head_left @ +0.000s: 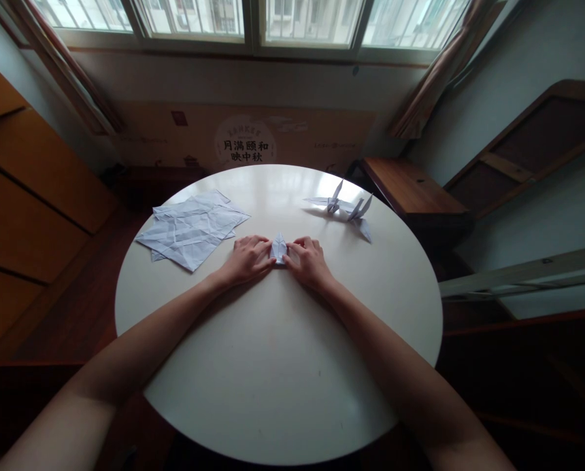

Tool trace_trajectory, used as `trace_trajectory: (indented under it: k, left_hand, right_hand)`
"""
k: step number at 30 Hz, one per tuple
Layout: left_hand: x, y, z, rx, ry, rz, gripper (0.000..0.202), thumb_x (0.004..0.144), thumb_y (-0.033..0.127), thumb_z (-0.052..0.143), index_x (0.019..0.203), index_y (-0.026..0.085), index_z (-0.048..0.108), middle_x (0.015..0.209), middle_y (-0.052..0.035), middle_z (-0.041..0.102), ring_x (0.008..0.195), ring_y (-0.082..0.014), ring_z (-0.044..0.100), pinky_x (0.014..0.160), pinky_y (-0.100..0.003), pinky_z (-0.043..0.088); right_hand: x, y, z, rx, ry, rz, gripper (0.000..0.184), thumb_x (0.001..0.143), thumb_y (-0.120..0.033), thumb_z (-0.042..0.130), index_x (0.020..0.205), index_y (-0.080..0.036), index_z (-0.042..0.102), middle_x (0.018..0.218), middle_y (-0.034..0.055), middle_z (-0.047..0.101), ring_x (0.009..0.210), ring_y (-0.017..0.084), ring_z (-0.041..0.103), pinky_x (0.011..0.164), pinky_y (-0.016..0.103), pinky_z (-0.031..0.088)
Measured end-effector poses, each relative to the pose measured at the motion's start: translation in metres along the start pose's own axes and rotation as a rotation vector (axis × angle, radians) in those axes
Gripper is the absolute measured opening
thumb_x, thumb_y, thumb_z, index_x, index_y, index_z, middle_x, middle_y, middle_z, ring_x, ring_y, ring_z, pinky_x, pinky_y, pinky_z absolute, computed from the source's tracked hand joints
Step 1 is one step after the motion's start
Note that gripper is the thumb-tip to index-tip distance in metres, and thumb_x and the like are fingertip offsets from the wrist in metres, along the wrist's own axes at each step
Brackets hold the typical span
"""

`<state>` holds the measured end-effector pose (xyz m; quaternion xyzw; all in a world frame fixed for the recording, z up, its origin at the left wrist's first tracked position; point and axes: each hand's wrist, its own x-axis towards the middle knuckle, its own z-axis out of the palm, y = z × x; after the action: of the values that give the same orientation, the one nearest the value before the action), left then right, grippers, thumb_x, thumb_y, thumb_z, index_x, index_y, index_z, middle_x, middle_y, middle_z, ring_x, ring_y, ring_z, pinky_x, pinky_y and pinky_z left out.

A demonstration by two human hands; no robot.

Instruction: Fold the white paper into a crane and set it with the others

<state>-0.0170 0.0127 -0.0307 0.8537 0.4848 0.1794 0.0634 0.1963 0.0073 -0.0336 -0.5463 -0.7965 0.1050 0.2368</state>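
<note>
Centre: small white pointed folded-paper piece (279, 248), on round white surface (282, 366).
Left hand (253, 257): grip holding its left edge.
Right hand (308, 260): grip holding right edge.
Nearby: creased white paper sheets (194, 226) left, two white folded-paper cranes (355, 213) right.

Daylit windows (312, 25) between 2 curtains (419, 98), orange-brown cabinet (30, 173) at left, dark reddish floor (64, 311).

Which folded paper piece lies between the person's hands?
The small pointed piece, touched by left hand and right hand; the two winged pieces lie farther right.
</note>
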Motion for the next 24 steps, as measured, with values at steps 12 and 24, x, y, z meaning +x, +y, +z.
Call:
trace_trajectory:
  k: [12,24]
  left_hand:
    - [-0.0001,0.0,-0.0004,0.001,-0.004,0.009,0.042,0.096,0.046,0.053,0.13,0.022,0.058,0.135,-0.0107,0.059,0.126,-0.0295,0.051,0.104,-0.047,0.036]
    - [-0.0005,-0.0007,-0.0004,0.005,-0.012,0.012,0.043,0.097,0.046,0.052,0.131,0.022,0.057,0.134,-0.0107,0.059,0.126,-0.0285,0.051,0.106,-0.047,0.034]
  right_hand:
    - [0.0003,0.0022,0.0005,-0.002,0.004,-0.014,0.038,0.093,-0.041,0.059,0.123,-0.02,0.069,0.12,0.0126,0.058,0.113,0.03,0.047,0.103,0.043,0.04]
    - [0.0002,0.0023,-0.0006,-0.007,-0.005,-0.02,0.037,0.093,-0.041,0.058,0.123,-0.021,0.069,0.119,0.0122,0.059,0.113,0.029,0.047,0.103,0.043,0.04]
